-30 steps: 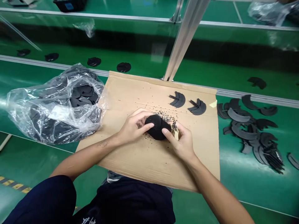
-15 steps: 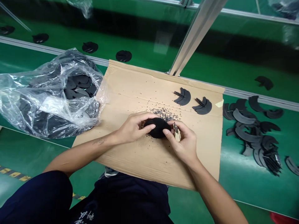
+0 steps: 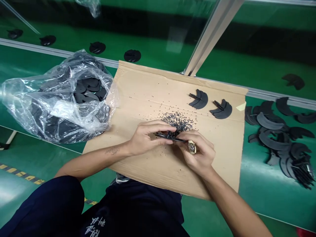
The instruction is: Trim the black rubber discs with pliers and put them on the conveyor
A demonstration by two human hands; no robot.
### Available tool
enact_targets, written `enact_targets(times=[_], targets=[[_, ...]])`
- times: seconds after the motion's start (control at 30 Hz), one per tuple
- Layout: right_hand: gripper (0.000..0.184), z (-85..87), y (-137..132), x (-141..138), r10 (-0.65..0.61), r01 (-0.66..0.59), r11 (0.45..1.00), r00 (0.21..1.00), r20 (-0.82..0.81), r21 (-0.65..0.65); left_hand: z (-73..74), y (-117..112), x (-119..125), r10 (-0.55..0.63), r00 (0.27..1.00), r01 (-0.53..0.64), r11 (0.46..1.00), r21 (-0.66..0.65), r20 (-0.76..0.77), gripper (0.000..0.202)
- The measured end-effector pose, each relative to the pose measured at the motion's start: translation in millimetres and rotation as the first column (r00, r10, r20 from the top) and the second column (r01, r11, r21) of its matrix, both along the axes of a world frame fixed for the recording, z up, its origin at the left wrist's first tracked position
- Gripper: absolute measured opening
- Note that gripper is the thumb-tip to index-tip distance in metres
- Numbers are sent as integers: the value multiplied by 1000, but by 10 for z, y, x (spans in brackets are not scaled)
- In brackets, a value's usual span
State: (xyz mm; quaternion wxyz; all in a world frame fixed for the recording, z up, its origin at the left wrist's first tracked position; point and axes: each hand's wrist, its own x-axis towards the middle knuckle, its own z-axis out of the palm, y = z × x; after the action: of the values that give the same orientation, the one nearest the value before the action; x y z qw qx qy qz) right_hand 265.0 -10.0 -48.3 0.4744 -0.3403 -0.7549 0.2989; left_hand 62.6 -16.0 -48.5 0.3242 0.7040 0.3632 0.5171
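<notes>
A thin black plastic part (image 3: 161, 135), seen almost edge-on, is pinched between the thumb and fingers of my left hand (image 3: 145, 137). My right hand (image 3: 198, 151) is closed at the part's right end, its fingertips touching it. A small beige-and-metal tool (image 3: 192, 147) juts from the same hand; its kind is unclear, as the fingers hide most of it. Just beyond my hands, many tiny black bits (image 3: 179, 121) are scattered on a cardboard sheet (image 3: 145, 168). Two black curved parts with stems, a left one (image 3: 199, 99) and a right one (image 3: 223, 109), lie toward the far right of the cardboard.
A clear plastic bag (image 3: 59, 108) full of black curved pieces sits left of the cardboard. On the green table (image 3: 266, 194) to the right lies a pile of black curved parts (image 3: 271, 140). A metal post (image 3: 209, 42) rises behind the cardboard, and round black pieces (image 3: 132, 56) lie beyond the rail.
The black part has been turned from showing its broad face to nearly edge-on. My fingers have shifted around it, and the tool in my right hand has turned. The camera view has shifted slightly.
</notes>
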Motion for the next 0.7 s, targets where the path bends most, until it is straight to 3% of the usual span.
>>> enact_targets(times=[0.37, 0.7], targets=[[20, 7, -11, 10, 75, -75, 997, 997, 20, 7, 59, -13, -72, -27, 996, 39, 988, 148, -84, 21], [12, 7, -8, 16, 97, -95, 994, 995, 29, -58, 45, -17, -89, -20, 992, 43, 983, 177, -128, 21]])
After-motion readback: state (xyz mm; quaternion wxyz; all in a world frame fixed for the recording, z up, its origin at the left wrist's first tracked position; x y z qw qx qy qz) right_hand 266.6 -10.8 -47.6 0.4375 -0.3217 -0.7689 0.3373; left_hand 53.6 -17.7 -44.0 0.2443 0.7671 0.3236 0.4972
